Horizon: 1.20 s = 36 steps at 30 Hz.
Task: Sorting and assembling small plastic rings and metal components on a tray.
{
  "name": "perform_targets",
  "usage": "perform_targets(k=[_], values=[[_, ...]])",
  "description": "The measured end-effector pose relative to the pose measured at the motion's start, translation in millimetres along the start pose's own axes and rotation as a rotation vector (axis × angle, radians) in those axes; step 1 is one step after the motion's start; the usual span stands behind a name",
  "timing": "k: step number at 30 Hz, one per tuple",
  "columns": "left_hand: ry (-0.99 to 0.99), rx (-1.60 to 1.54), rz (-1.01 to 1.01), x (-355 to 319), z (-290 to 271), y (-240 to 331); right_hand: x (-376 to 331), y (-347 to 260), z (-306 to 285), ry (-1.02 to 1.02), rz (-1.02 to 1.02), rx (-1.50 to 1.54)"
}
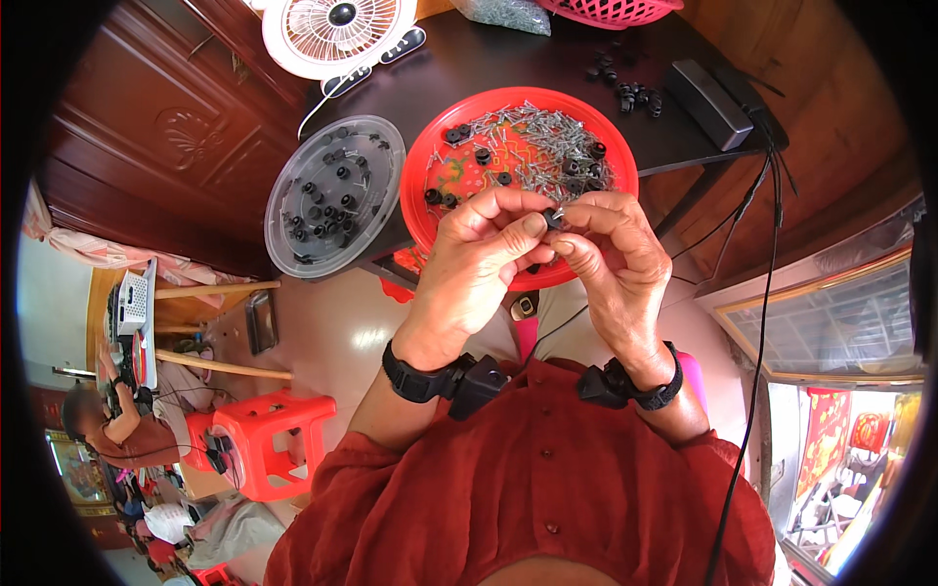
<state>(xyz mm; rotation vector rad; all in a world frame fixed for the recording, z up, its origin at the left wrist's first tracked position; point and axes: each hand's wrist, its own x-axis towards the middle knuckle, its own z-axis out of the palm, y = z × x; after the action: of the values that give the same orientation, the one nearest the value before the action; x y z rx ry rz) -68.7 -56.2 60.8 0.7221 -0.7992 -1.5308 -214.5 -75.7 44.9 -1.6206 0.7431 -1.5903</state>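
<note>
My left hand (476,262) pinches a small black plastic part (553,222) between thumb and fingertips. My right hand (618,256) is closed at the same part, its thumb and forefinger almost meeting the left fingertips. A bit of silver metal, seemingly a screw, shows at the right fingertips; exactly how it sits there is hidden. Both hands are raised over the near side of a round red tray (418,166). Inside the tray lie a heap of silver screws (547,146) and several black round parts (483,156).
Left of the tray, a clear round plastic container (278,234) holds more black parts. A white fan (342,34), a pink basket (614,10) and a dark box with cables (710,105) stand on the dark table (469,63). Red stools (283,439) and another person (137,430) are at left.
</note>
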Motion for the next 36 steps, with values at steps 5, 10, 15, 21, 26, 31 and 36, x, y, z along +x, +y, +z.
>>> perform_targets(k=[5,10,15,21,26,31,36], values=[[0.026,0.088,0.039,-4,11,-2,-3,2,-1,0.039,-0.041,-0.010],[0.057,0.377,0.092,-3,16,-2,-16,-1,-3,0.105,0.155,0.206],[0.096,0.677,0.117,7,14,20,-11,-10,-14,0.051,0.323,0.427],[0.119,1.403,0.406,31,-22,37,1,2,-26,0.121,0.321,0.402],[0.022,1.723,0.427,44,-24,24,-2,4,-24,0.101,0.321,0.397],[0.034,1.810,0.398,49,-21,23,-3,3,-25,0.063,0.352,0.388],[0.008,1.671,0.352,45,-25,27,-4,2,-27,0.034,0.357,0.363]])
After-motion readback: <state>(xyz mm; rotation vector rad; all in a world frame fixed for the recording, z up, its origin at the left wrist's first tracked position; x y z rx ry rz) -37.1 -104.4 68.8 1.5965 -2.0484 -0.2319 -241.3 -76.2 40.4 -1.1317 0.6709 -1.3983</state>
